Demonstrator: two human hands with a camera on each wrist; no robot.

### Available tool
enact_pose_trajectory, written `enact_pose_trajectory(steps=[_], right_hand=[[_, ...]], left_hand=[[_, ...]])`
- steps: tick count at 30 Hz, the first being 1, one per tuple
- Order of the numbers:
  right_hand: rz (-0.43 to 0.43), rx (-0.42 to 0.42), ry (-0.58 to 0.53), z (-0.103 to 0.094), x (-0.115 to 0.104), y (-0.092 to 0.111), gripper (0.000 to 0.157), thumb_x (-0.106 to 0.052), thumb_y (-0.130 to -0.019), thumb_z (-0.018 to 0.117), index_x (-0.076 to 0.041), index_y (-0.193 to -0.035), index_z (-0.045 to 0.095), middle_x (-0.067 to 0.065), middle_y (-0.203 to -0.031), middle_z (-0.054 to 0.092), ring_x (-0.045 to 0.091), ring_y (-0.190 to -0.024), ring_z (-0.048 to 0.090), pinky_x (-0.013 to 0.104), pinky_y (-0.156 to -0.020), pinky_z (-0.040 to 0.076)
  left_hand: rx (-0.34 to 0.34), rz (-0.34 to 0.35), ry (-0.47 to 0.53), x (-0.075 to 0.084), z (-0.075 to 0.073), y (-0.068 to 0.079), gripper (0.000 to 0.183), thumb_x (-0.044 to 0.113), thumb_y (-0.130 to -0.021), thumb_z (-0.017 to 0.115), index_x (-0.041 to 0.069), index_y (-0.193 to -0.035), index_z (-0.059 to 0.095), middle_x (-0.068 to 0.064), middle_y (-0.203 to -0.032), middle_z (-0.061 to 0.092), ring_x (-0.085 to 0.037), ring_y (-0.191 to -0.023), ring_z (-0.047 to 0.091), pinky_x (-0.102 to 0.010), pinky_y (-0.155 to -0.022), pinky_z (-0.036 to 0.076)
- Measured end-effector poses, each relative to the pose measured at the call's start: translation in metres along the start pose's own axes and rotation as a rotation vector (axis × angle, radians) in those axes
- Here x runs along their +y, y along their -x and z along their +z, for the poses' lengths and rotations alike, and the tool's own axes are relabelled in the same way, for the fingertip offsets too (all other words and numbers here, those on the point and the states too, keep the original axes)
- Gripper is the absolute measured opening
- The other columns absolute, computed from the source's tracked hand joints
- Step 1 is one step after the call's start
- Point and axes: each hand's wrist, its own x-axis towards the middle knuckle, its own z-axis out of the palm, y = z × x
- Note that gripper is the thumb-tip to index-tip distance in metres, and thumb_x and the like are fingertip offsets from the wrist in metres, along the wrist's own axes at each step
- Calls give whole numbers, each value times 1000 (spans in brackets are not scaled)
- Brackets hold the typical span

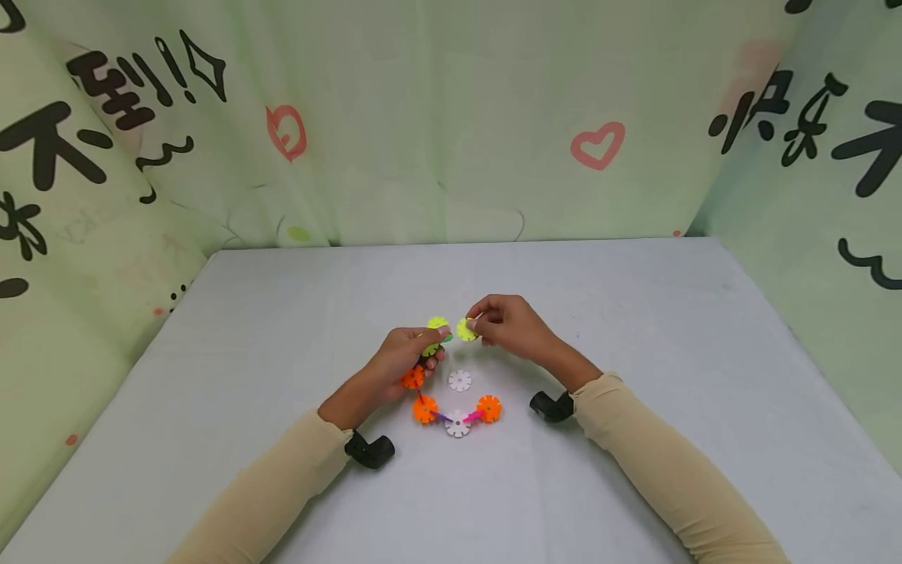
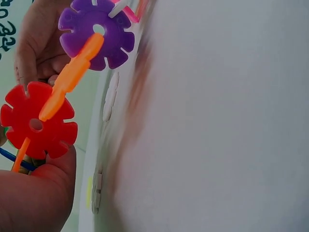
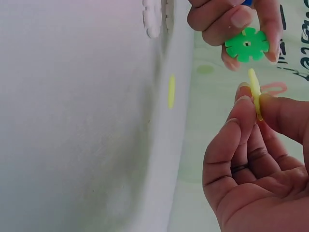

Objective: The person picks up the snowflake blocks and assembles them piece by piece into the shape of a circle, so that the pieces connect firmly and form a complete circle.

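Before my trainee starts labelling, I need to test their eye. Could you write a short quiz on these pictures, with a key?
1. Which of the two hands pinches a separate yellow notched plastic disc?
2. True or false: a loose white notched plastic disc lies apart from the multicoloured chain of linked plastic discs.
3. In the right wrist view, what colour is the round notched plastic disc at the fingers of the left hand: A) purple, B) green, C) white?

Key:
1. The right hand.
2. True.
3. B, green.
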Motion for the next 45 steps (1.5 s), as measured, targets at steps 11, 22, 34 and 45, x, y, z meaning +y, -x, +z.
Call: enact_pose_trajectory(steps=[11, 22, 34, 45], right_hand=[[6, -2, -41, 3, -1, 4, 16, -12, -93, 65, 0, -104, 65, 8, -79, 71, 35, -72, 64, 43, -69, 53], [-20, -90, -45, 2, -4, 7, 28, -4, -97, 57, 1, -123, 65, 14, -90, 71, 33, -80, 65, 40, -75, 54], [-50, -105, -134, 1, 0, 8, 30, -1, -97, 57, 5, -126, 61, 14, -90, 70, 39, -81, 62, 32, -76, 55], [36, -126, -67, -4, 5, 9, 31, -22, -98, 61, -1, -120, 65, 13, -97, 70, 30, -85, 65, 35, -79, 53]], left_hand=[[-9, 27, 21, 0, 3, 1, 41, 33, -94, 66, -7, -99, 57, -2, -67, 54, -10, -53, 42, -18, -46, 38], [-21, 37, 0, -1, 1, 2, 46, 36, -96, 62, -9, -107, 57, -2, -71, 54, -11, -55, 43, -18, -48, 39], [-93, 42, -43, -1, 4, 0, 50, 40, -100, 52, -9, -111, 54, -3, -76, 52, -13, -58, 44, -20, -51, 39], [29, 75, -19, 5, 7, 4, 40, 34, -98, 59, 0, -120, 57, -5, -79, 56, -15, -61, 47, -22, -55, 43]])
